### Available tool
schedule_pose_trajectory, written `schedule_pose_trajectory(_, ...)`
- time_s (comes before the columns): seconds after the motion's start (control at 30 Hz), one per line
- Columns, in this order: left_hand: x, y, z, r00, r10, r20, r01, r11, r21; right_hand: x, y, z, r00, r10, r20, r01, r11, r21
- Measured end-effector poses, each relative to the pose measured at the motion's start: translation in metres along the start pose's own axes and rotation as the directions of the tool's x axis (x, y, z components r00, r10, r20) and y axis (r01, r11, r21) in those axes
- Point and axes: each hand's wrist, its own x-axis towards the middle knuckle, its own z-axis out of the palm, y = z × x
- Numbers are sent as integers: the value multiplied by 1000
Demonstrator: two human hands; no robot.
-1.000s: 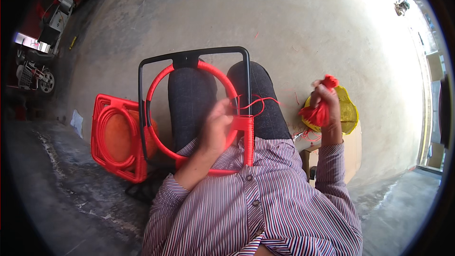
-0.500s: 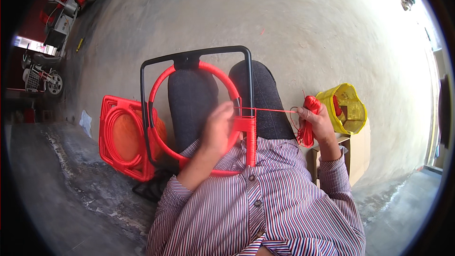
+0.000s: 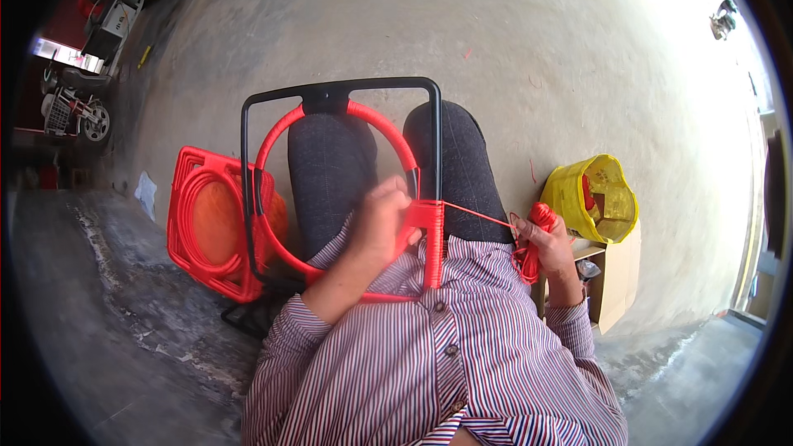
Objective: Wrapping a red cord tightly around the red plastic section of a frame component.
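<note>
So we count two hands here, one black frame (image 3: 439, 144) with one red-wrapped ring inside it, and one bundle of red cord (image 3: 527, 264). The frame sits on the lap, over both thighs. Left hand (image 3: 380, 225) is curled round the ring's right side, by the wrapped bit joining it to the side bar. Right hand (image 3: 557, 249) has the cord bundle bunched in its fist, just past the right thigh, and one strand runs straight from there to the side bar.

One yellow bucket (image 3: 566, 194) and one cardboard box (image 3: 622, 272) are near that right hand. Over on the left there's a stack of red frames (image 3: 178, 223), but they overlap too much for us to count. Left fingertips are partly behind the wrapping, and we can't properly make out the red stuff inside the bucket.

The frame's top bar reaches past the knees, with a big stretch of grey floor (image 3: 496, 33) beyond. There's a strip of floor between right thigh and bucket, while the left stack sits right beside the frame's left edge.
</note>
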Motion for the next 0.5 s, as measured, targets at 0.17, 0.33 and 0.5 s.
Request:
schedule_pose_trajectory(0.17, 4, 4, -23, 976, -99, 193, 87, 994, 71, -6, 16, -2, 990, -16, 141, 30, 995, -94)
schedule_pose_trajectory(0.33, 8, 2, -15, 975, -153, 161, 156, 988, 0, 41, 16, -17, 991, -132, -1, 116, 873, -474)
schedule_pose_trajectory(0.5, 3, -12, -10, 999, 11, 35, -10, 1000, -15, 55, -61, 28, 861, -457, 224, 486, 607, -629)
